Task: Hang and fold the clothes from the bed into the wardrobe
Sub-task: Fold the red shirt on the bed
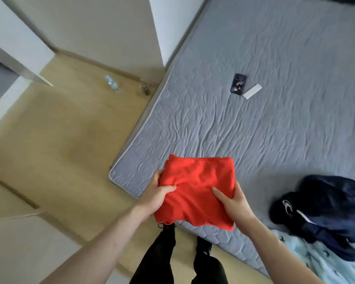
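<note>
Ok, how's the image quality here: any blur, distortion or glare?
Head view: wide-angle bending curves the mattress edge and walls; soft, even daylight, no glare; the water bottle on the floor looks smeared; the red garment and both hands are reasonably sharp.

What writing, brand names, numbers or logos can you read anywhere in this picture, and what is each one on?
No readable text anywhere.
Dark garment: a white logo mark and stripes, no legible letters.
Phone: a pattern on its case, too blurred to read.
White bar: blank.
Bottle on the floor: label too small to read.
Red garment: plain.
</note>
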A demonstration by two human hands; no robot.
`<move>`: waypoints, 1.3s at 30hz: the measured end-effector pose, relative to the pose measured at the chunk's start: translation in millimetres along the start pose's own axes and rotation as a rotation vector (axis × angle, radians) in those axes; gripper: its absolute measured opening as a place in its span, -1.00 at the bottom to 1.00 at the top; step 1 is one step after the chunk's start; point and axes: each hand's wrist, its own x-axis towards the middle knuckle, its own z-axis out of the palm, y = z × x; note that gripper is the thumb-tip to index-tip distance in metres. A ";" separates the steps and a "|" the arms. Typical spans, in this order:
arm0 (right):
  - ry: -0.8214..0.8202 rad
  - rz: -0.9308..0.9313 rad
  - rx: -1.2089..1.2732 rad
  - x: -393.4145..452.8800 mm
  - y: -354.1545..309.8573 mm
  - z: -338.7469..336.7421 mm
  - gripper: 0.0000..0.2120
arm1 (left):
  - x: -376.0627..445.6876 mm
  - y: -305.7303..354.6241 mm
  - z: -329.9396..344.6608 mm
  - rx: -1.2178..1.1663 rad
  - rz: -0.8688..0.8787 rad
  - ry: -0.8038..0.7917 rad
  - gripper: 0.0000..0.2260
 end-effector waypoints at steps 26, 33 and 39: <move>-0.500 -0.474 -0.400 -107.2 -181.9 490.9 -0.67 | -242.3 18.0 -423.6 -0.375 0.350 0.641 -0.57; -0.584 -0.561 -0.404 -119.3 -234.3 637.3 -0.64 | -250.7 35.4 -558.4 -0.388 0.429 0.732 -0.65; -0.674 -0.604 -0.440 -98.9 -283.4 746.9 -0.64 | -234.5 67.5 -660.1 -0.423 0.436 0.814 -0.60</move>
